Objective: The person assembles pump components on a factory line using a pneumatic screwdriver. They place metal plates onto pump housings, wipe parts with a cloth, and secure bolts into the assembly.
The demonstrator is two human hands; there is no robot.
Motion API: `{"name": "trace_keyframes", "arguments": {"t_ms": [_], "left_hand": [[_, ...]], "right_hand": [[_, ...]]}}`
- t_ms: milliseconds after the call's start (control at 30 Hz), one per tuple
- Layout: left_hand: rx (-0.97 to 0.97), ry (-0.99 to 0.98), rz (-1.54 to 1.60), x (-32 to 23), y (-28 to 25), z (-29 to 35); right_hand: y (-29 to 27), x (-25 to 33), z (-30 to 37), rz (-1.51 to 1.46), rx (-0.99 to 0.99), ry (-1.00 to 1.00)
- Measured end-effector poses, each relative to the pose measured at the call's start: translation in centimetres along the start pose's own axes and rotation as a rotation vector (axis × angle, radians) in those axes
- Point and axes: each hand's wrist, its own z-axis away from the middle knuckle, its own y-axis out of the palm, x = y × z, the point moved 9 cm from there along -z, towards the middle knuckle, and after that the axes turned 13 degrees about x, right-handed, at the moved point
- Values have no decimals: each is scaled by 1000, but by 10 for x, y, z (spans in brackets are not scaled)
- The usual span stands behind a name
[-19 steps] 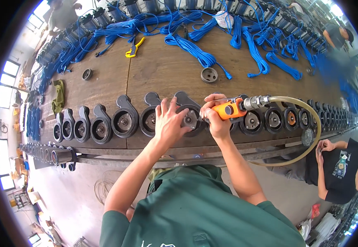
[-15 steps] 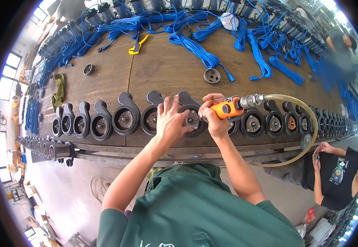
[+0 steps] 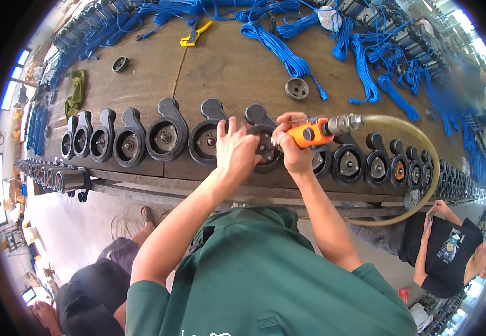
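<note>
My left hand point(image 3: 235, 150) lies with spread fingers on the left part of a round black pump housing point(image 3: 264, 164), its thumb near the metal centre. My right hand point(image 3: 294, 150) is wrapped round an orange air tool point(image 3: 311, 133), held sideways just above the right side of that housing. Fingers hide the tool's front end, so I cannot tell whether it touches the housing. From its metal coupling point(image 3: 343, 124) a clear yellowish hose point(image 3: 434, 162) loops right and down. Another black housing point(image 3: 203, 141) stands beside my left fingertips.
A long row of similar housings point(image 3: 165, 139) lines the table's near edge. Beyond lie a loose metal disc point(image 3: 297, 88), yellow-handled pliers point(image 3: 196, 35), a green cloth point(image 3: 75, 94) and coiled blue cables point(image 3: 279, 51). One person point(image 3: 444, 249) is at right, another point(image 3: 94, 291) at lower left.
The view has tilted, so the table sits higher in the picture. My left fingers have drawn in from the housing's centre. A person has come into view at lower left.
</note>
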Motion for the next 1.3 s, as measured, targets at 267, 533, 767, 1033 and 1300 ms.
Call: {"name": "trace_keyframes", "arguments": {"t_ms": [267, 533, 767, 1033, 1300], "left_hand": [[137, -47, -29, -3, 2, -6], [97, -33, 4, -1, 2, -6], [70, -28, -11, 0, 0, -3], [42, -41, -2, -1, -4, 0], [-51, -17, 60, 3, -3, 6]], "right_hand": [[-11, 8, -26, -50, -64, -110], [-8, 2, -34, -62, -32, -98], [2, -11, -36, -109, 7, -69], [9, 0, -37, 25, 37, -88], [10, 17, 7, -21, 61, -3]]}}
